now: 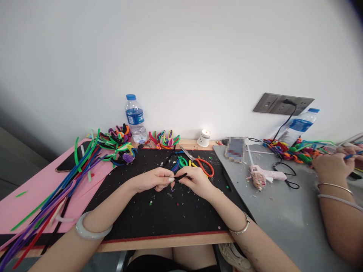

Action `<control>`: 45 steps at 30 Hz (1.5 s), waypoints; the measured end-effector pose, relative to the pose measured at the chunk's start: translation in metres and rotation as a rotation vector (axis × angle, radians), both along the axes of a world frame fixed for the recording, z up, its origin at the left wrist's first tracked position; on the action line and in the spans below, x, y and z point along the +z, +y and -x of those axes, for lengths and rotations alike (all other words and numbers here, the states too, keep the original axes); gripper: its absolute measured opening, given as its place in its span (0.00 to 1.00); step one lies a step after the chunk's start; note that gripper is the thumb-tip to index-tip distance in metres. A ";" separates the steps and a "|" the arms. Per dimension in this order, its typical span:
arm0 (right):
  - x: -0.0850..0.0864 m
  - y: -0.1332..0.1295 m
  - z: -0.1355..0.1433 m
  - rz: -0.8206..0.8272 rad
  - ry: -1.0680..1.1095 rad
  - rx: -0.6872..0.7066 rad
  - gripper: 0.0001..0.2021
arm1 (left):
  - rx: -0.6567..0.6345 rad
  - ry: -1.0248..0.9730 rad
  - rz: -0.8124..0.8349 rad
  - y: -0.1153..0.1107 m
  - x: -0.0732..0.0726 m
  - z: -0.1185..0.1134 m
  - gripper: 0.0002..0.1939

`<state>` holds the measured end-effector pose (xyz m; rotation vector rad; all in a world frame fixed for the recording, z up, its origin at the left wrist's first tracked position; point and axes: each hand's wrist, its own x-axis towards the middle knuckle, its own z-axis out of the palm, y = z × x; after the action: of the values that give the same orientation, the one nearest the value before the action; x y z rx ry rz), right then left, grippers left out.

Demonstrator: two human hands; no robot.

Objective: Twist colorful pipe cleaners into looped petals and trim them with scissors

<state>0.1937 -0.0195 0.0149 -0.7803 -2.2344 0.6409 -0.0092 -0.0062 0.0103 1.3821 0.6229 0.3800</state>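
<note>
My left hand (159,179) and my right hand (195,180) meet over the black mat (170,215), fingertips pinched together. Between them runs a black pipe cleaner (181,176), gripped by both; its short end sticks out over the right fingers. Just behind my right hand lie scissors (205,166) with orange-red handles, blades pointing back left. Green, blue and yellow pipe cleaner pieces (183,162) sit beside the scissors, partly hidden by my hands.
Long coloured pipe cleaners (53,204) spread over the pink sheet (17,204) at left, near a phone (66,162). A water bottle (136,121), a pipe cleaner bundle (164,139) and a paper cup (204,138) line the wall. On the right are a glue gun (269,173) and a co-worker's hand (330,166).
</note>
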 end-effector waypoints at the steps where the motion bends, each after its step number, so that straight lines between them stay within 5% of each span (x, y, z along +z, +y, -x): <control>1: 0.001 0.000 0.000 -0.024 -0.022 0.014 0.05 | -0.005 0.010 -0.014 0.001 0.000 0.001 0.16; 7: 0.005 -0.001 -0.003 -0.183 -0.182 0.018 0.08 | -0.018 0.052 -0.077 0.002 0.001 0.002 0.17; 12: 0.002 0.004 -0.004 -0.265 -0.144 -0.116 0.06 | -0.005 0.045 -0.096 0.002 0.001 0.002 0.17; 15: 0.000 0.005 -0.003 -0.122 0.006 -0.106 0.06 | 0.012 0.043 -0.087 0.001 0.001 0.000 0.16; 21: -0.002 0.002 0.002 0.430 0.405 -0.089 0.19 | 0.037 -0.068 0.041 -0.002 0.001 -0.001 0.13; 27: -0.002 0.002 0.002 0.696 0.582 0.067 0.15 | 0.001 -0.186 0.173 -0.004 0.001 0.000 0.12; 38: 0.001 -0.002 0.005 0.628 0.522 0.139 0.21 | -0.080 -0.215 0.280 -0.005 -0.005 0.001 0.14; 45: -0.004 -0.006 0.008 0.325 0.253 0.100 0.11 | -0.090 -0.147 0.237 -0.006 -0.004 -0.004 0.13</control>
<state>0.1856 -0.0251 0.0107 -0.7003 -1.9709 1.1070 -0.0049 -0.0124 0.0062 1.1403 0.4667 0.3209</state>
